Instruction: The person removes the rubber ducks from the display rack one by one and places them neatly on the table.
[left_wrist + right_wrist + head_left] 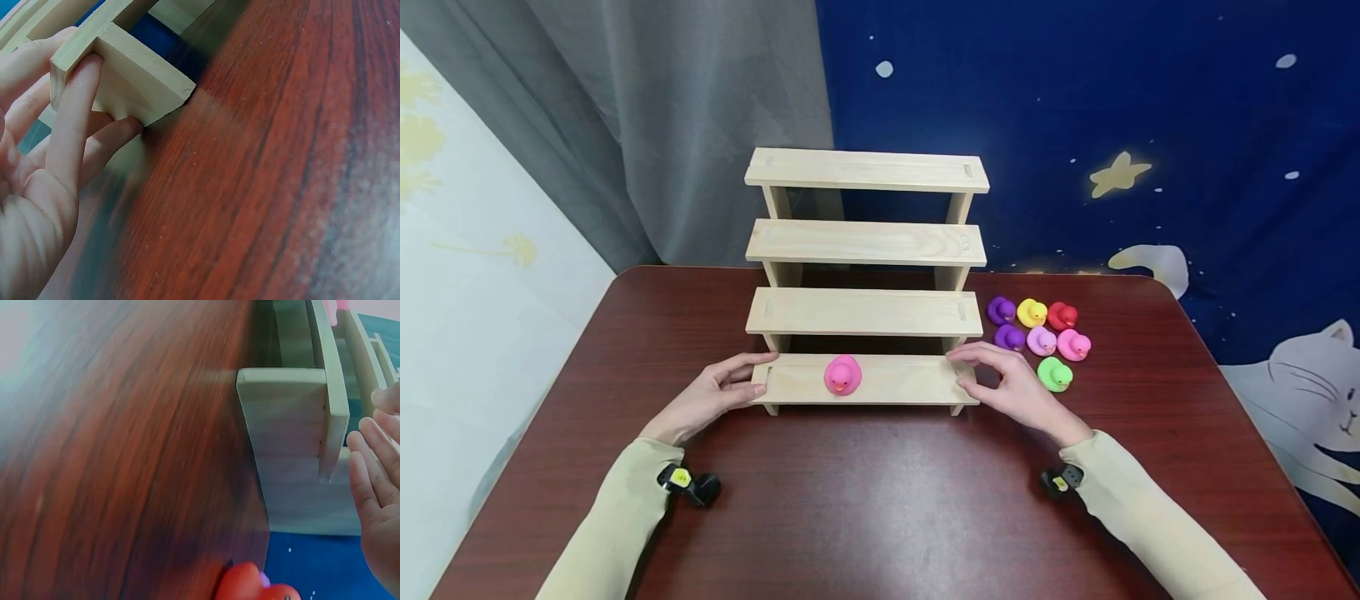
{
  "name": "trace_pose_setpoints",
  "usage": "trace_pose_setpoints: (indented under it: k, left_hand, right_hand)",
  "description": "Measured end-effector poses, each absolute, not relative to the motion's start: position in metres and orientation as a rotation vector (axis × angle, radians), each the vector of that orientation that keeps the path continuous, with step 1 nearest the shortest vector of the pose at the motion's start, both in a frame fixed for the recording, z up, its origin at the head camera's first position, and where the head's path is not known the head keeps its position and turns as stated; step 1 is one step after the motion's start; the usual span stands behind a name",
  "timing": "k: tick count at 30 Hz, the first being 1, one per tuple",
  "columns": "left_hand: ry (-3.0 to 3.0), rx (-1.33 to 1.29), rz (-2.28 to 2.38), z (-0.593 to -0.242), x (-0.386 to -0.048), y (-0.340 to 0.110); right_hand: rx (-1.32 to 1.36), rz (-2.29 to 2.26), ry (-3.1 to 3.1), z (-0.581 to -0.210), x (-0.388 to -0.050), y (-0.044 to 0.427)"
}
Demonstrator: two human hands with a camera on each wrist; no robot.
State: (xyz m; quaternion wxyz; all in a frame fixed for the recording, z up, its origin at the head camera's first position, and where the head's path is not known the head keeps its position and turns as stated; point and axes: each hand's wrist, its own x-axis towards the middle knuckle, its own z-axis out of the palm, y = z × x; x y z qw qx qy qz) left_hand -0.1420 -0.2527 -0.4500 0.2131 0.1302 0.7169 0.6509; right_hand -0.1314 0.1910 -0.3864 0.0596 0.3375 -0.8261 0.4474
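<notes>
A four-step wooden display stand (865, 312) holds a pink rubber duck (842, 375) on its lowest step, left of the middle. My left hand (711, 396) grips the left end of that step. In the left wrist view, its thumb and fingers (75, 119) lie around the board's end and against the side panel. My right hand (1011, 387) is at the step's right end, thumb and fingers spread. In the right wrist view, this hand's fingers (369, 469) look fairly straight and hold nothing; whether they touch the board I cannot tell.
Right of the stand, several rubber ducks sit grouped on the dark red wooden table (865, 500), among them a yellow duck (1032, 312), a red duck (1062, 316) and a green duck (1055, 375). A grey curtain (700, 125) and a blue patterned cloth (1037, 100) hang behind.
</notes>
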Motion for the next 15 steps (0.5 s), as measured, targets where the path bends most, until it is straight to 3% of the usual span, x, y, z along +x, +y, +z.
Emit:
trace_pose_setpoints:
  k: [15]
  left_hand:
    - [1.960,0.370,1.828,-0.452,-0.143,-0.253]
  right_hand:
    - [1.068,1.476,-2.475,-0.387,-0.136,0.159]
